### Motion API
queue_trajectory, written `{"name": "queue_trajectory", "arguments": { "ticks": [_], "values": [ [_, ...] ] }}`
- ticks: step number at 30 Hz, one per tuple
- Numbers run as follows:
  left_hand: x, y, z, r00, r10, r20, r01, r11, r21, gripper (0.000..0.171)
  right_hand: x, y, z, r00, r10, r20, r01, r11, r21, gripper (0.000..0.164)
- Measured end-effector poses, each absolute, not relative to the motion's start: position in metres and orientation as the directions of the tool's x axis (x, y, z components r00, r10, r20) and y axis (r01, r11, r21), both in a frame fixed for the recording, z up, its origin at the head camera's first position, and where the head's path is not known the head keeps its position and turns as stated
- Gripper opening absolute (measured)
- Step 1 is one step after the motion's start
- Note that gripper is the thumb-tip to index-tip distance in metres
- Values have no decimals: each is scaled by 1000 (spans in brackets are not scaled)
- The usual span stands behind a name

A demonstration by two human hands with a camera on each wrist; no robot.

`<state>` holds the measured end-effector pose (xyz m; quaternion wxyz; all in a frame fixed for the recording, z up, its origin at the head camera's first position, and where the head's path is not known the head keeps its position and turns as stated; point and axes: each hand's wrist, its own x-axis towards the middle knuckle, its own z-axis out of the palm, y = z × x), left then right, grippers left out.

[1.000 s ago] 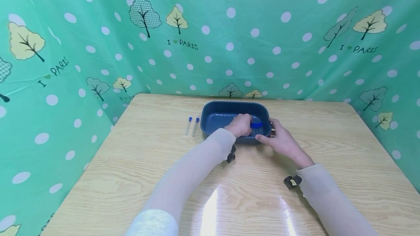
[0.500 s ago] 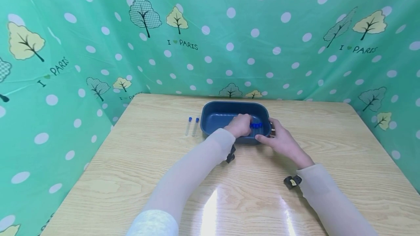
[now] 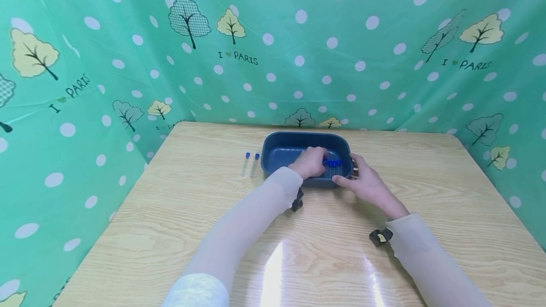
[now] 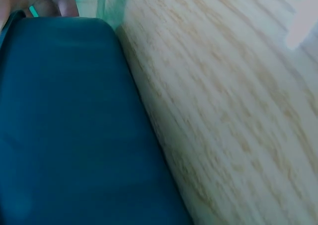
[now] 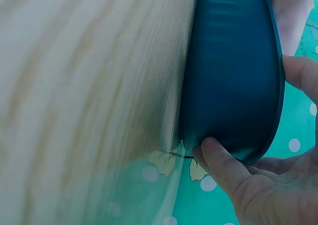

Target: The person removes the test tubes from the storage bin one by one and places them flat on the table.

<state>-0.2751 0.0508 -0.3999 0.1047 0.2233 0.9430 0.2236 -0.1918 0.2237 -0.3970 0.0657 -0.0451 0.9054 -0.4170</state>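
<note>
1. Here's our blue bin (image 3: 279,158) on the table (image 3: 179,203), long axis running left to right!
2. Inside its right end, blue-capped tubes (image 3: 334,165) point caps away from us.
3. Our left hand (image 3: 309,162) is down beside them; its grip we can't tell.
4. Our right hand (image 3: 366,182) clasps the bin's right end.
5. Two loose tubes (image 3: 254,166) lie left.

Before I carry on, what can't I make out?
Whether the left hand grips anything: head view, its own back hides the fingertips.
Number of capped tubes inside the blue tub: head view, too small, and that hand may cover some.
The blue tub's interior: both wrist views, the outer wall blocks it.
Right hand: left wrist view, cut off by the frame edge.
</note>
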Motion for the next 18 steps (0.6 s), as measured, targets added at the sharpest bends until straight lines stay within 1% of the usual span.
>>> {"name": "queue_trajectory", "arguments": {
  "ticks": [4, 10, 18],
  "values": [
    [-276, 46, -399, -875, 477, -80, 387, 789, 477, 43, -192, 223, -396, -987, -137, -85, -23, 645, -764, 93],
    [-273, 43, -393, -867, 494, -74, 405, 782, 473, 43, -192, 223, -397, -987, -135, -82, -26, 651, -759, 100],
    [-271, 41, -390, -858, 510, -54, 432, 775, 461, 43, -192, 224, -397, -987, -138, -84, -26, 649, -761, 100]
  ]
}}
